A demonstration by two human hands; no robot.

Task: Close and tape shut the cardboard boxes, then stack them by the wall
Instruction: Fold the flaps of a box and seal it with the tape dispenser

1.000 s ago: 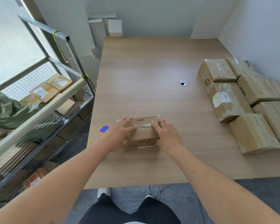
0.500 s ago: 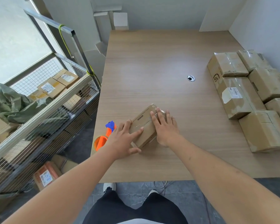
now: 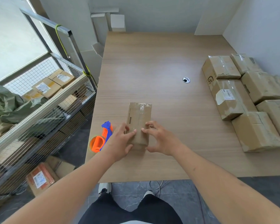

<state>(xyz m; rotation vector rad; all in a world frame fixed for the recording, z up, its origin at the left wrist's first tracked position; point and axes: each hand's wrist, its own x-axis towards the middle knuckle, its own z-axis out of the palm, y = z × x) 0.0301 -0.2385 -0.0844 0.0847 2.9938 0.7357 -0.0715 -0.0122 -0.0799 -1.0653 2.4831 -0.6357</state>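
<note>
A small cardboard box lies lengthwise on the wooden table, its top flaps closed and shiny with clear tape. My left hand holds its near left corner, fingers on top and thumb at the near end. My right hand grips the near right corner with fingertips on the top edge. An orange and blue tape dispenser rests at the table's left edge, just left of my left hand. Several taped boxes sit in rows by the right wall.
A wire mesh cart holding more parcels and a green sack stands left of the table. A cable hole is in the tabletop's middle. Another parcel lies on the floor under the cart. My feet stand at the table's near edge.
The box has been turned from lying crosswise, through a diagonal, to pointing away from me. Both hands slid to its near end. The tape dispenser came into view.
</note>
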